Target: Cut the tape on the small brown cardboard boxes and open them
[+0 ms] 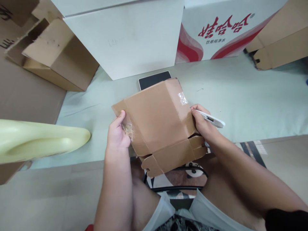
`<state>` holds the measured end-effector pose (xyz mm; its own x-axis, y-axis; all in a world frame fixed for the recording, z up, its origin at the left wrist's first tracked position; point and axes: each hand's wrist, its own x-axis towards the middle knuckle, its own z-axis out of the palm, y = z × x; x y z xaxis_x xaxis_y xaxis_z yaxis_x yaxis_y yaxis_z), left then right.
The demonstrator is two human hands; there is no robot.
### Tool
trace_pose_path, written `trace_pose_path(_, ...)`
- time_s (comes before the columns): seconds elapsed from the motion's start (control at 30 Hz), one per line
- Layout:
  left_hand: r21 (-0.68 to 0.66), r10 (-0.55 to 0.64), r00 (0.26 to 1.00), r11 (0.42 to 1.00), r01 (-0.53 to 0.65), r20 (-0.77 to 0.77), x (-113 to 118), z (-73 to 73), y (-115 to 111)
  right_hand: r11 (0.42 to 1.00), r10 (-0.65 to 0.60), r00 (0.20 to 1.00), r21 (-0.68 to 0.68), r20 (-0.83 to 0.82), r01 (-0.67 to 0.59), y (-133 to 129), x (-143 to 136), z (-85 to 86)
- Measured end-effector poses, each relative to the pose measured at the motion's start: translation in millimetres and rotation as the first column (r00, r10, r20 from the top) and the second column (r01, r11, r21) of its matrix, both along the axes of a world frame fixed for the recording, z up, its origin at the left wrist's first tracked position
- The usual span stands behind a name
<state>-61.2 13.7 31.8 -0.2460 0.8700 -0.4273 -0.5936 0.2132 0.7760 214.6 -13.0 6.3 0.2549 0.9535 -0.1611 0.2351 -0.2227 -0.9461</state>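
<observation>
An unfolded brown cardboard piece (pixel 154 118) is held over the front edge of the table, its slotted flaps toward my lap. Clear tape clings to it near both side edges. My left hand (pixel 118 130) grips its left edge, thumb on top. At the right edge, my right hand (pixel 202 120) is closed on a white utility cutter (pixel 211 119) and touches the cardboard too. Whether a blade is out cannot be seen. Partly covered by the cardboard's far edge lies a dark flat device (pixel 155 80) with a white rim.
White cartons (pixel 134 41) stand along the back of the green-covered table (pixel 228 93), one with red lettering. Brown boxes (pixel 69 57) sit at the back left, and more cardboard (pixel 281 48) at the back right. A pale yellow-green curved object (pixel 43 141) juts in from the left.
</observation>
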Motion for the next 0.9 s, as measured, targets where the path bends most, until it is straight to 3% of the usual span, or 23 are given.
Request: trace_pose_path(0.9,-0.049,0.035,0.999,0.998,-0.035,-0.006,2.9,8.6,-1.1,1.0,-0.012,1.0,-0.02,0.027,0.012,0.8,-2.1,0.0)
